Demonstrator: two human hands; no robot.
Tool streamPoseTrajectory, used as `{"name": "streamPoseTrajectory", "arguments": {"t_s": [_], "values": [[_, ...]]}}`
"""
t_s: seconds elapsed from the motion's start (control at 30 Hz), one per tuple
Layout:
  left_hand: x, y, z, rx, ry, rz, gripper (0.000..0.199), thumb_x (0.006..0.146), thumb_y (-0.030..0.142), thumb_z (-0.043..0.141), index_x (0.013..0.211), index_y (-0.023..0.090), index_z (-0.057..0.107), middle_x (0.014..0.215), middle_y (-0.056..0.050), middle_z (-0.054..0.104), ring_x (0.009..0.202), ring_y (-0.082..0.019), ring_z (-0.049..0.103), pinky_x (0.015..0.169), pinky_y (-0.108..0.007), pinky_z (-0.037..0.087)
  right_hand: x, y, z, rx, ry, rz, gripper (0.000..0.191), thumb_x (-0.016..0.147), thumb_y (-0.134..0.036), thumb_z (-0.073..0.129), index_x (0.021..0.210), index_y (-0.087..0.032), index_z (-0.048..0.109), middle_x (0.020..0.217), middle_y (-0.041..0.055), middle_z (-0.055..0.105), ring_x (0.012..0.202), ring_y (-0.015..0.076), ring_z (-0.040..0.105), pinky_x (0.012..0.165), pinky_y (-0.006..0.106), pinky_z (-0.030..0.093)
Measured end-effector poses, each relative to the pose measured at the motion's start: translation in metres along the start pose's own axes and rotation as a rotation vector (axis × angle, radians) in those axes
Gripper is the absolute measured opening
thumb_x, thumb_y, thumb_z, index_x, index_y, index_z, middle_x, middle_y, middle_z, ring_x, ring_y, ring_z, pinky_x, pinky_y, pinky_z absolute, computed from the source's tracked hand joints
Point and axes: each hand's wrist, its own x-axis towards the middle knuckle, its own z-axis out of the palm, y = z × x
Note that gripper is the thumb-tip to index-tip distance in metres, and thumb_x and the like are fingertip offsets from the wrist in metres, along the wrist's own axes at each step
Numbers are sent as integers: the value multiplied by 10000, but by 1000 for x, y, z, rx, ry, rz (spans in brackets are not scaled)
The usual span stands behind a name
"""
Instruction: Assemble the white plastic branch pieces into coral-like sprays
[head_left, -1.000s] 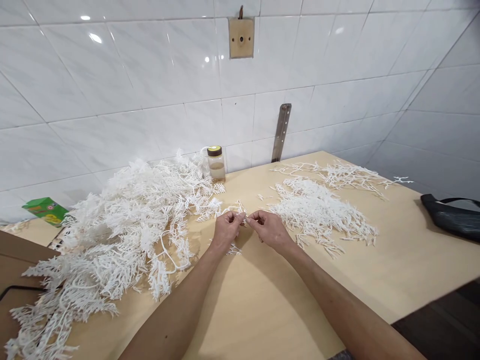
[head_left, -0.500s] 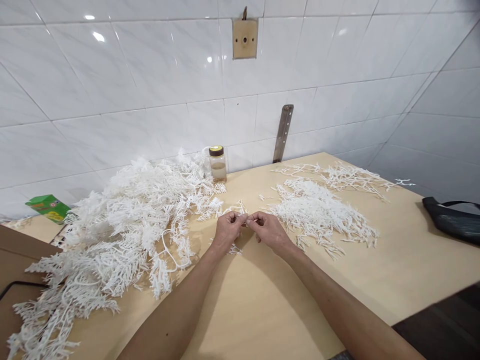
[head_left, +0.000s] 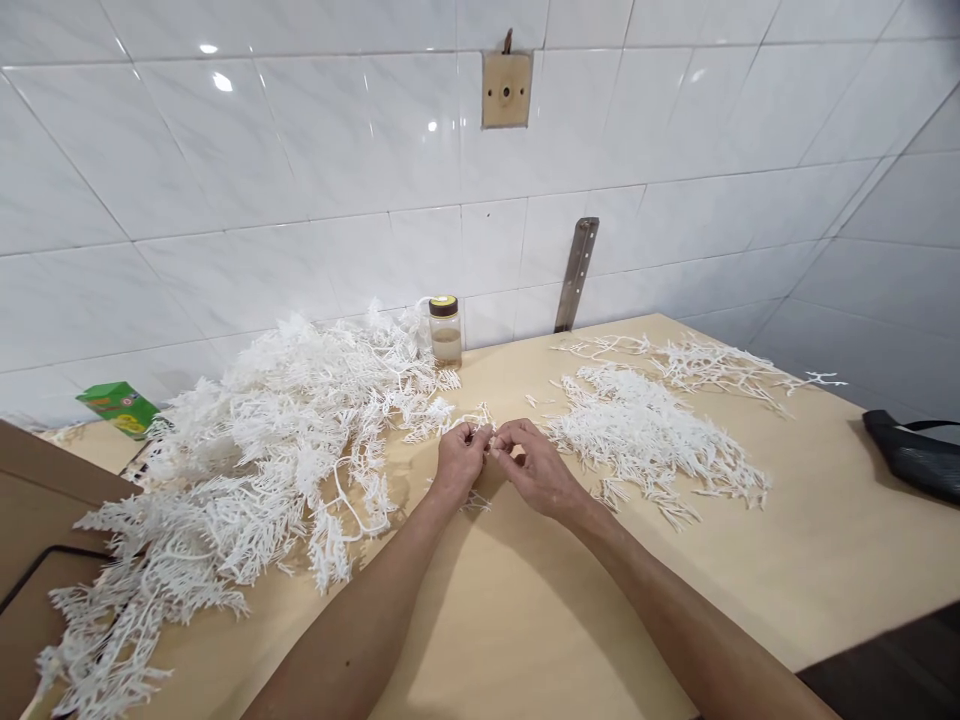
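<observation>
My left hand pinches a small white branching sprig, whose thin twigs stick out above and below the fingers. Right beside it, my right hand has its thumb and forefinger curled close to the sprig; whatever lies between those fingertips is too small to make out. A big heap of white feathery branches spreads to the left of my hands. To their right lies a flatter pile of small white pieces, with bare white stems behind it.
A lidded jar of cloudy liquid stands near the tiled wall. A green box and a brown carton are at the left. A metal bracket leans at the back of the wooden table. A black bag lies right.
The view has shifted slightly, so the scene sits a little further right and lower. My right hand's fingers have parted a little from my left fingertips.
</observation>
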Motion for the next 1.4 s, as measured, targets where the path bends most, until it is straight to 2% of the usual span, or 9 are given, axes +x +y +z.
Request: {"name": "streamPoseTrajectory", "arguments": {"t_s": [0.17,0.27,0.37,0.47,0.6,0.77,1.0,1.2,1.4], "values": [[-4,6,-2,-107,-46,-104,394,776,539,633,648,179,538,410,68,425,356,-64,314,398,-204,229,4,25,-8,-170,209,284,105,809,-284,543,816,-198,603,744,19,632,668,169,583,647,302,456],[-3,6,-2,-104,-56,-99,412,759,548,652,628,173,541,383,70,415,344,-58,311,391,-195,223,4,30,-11,-285,267,331,196,749,-237,558,916,-183,646,833,41,659,631,156,581,671,314,462],[-4,7,-3,-86,-72,-64,424,746,561,668,632,169,555,388,67,428,347,-58,327,392,-195,234,4,21,-9,-251,203,286,283,773,-298,574,1011,-178,670,933,68,689,643,153,599,694,319,475],[-5,8,-2,-56,-97,-29,432,729,576,684,649,165,577,395,66,436,354,-65,350,393,-201,244,4,10,-3,-155,92,283,272,815,-386,564,948,-185,690,899,59,719,651,160,614,659,306,480],[-6,7,-1,-56,-89,-5,427,714,572,703,662,164,587,418,70,440,378,-66,369,413,-200,272,3,6,0,-75,74,305,192,800,-310,543,854,-190,684,763,26,707,595,146,605,592,273,472],[-5,2,0,-51,-64,-20,406,726,559,697,695,165,605,446,74,449,384,-62,360,415,-198,271,1,4,0,60,-60,434,215,754,-218,543,944,-187,639,569,-44,606,402,112,537,439,227,430],[-4,2,0,-53,-93,-17,415,703,561,708,663,164,595,481,57,494,388,-64,377,405,-204,279,1,10,6,57,26,323,221,850,-396,554,847,-195,648,691,-5,656,411,97,510,426,236,426],[-3,2,1,17,-83,5,373,726,500,688,605,168,570,463,60,465,417,-69,377,440,-207,288,1,13,5,-164,133,26,111,834,-222,548,795,-197,649,742,25,670,636,145,583,618,264,460],[-4,7,-2,-36,-30,39,358,724,480,694,619,163,563,547,34,531,507,-87,456,499,-208,356,-3,-3,10,-138,-22,-150,132,842,-151,518,785,-198,627,752,12,640,603,119,532,599,246,423]]}}
